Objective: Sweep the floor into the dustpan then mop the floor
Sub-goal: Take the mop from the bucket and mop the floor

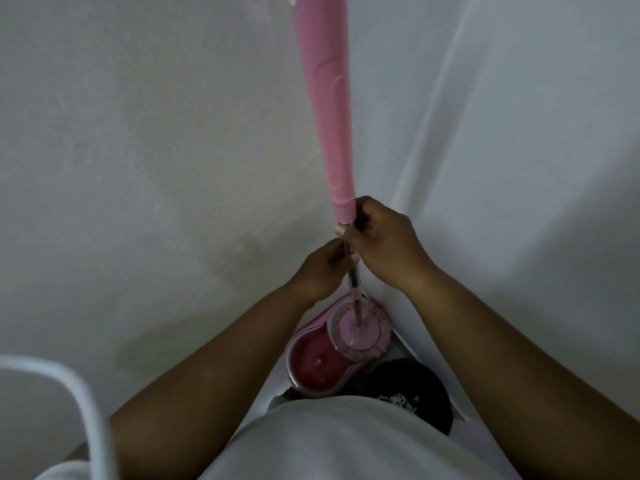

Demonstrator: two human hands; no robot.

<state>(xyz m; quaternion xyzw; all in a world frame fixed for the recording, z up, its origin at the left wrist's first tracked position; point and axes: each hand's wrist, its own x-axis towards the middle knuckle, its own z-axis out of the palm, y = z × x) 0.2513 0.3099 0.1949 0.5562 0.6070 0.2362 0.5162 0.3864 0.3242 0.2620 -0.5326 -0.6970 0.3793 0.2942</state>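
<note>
- This looks like a home, seen in the corner of a plain room.
- Two walls meet here: a rough, whitish plastered left wall and a smoother white right wall.
- A pink household spin mop stands upright in the corner, with its round head at one end of a pink bucket.
- A narrow strip of pale floor shows beside the bucket.
- A dark round thing lies just beside the bucket; I cannot tell what it is.

The person wears a plain, pale top that looks soft. The left arm and right arm are bare, down to the left hand and right hand.
</note>
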